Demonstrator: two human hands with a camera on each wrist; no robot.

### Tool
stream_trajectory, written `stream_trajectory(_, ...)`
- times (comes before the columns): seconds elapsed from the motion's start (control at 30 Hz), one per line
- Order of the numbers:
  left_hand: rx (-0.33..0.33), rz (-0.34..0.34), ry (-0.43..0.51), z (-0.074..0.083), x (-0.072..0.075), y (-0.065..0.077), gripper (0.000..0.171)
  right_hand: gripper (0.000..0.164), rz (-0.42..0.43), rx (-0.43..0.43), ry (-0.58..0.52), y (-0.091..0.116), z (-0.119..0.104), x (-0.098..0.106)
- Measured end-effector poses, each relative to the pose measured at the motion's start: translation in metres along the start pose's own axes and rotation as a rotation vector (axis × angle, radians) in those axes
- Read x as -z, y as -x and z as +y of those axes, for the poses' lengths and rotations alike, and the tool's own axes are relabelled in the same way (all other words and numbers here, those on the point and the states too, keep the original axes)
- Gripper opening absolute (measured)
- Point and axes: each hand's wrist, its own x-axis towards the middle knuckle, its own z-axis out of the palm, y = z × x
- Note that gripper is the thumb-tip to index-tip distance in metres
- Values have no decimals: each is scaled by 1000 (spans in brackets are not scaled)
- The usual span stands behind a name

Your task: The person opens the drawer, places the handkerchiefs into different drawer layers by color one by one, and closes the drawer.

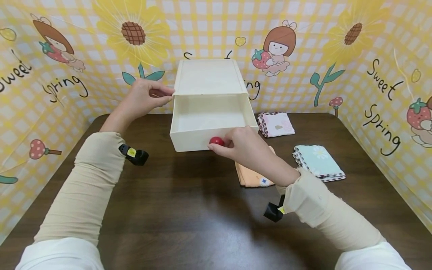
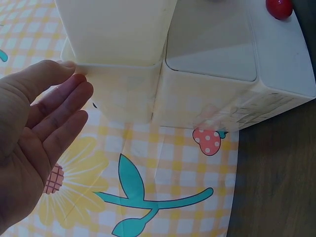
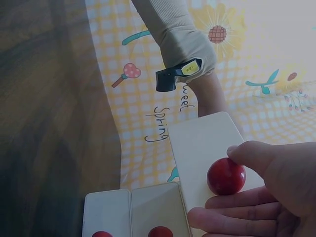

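Observation:
A white drawer cabinet (image 1: 210,77) stands at the back of the table with its top drawer (image 1: 189,140) pulled out, the pale inside in sight. My right hand (image 1: 244,146) pinches the round red knob (image 1: 217,141) on the drawer's front between thumb and fingers. At the cabinet's upper left front corner, my left hand (image 1: 145,95) holds the edge with thumb and index finger. Its other fingers lie beside the cabinet wall in the left wrist view. Lower drawer fronts (image 3: 107,210) with red knobs (image 3: 160,231) show in the right wrist view.
An orange folded cloth (image 1: 251,178) lies partly hidden beneath my right forearm. Further right are a mint folded cloth (image 1: 318,161) and, behind it, a pink and white one (image 1: 278,124). A patterned yellow check sheet (image 1: 216,30) walls in the dark wooden table (image 1: 162,217).

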Motion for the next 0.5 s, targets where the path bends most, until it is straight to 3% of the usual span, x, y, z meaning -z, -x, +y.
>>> stream_trajectory(0.5,-3,8,17,-2,-1,0,20,25,-15,50,-38,11,13,4)
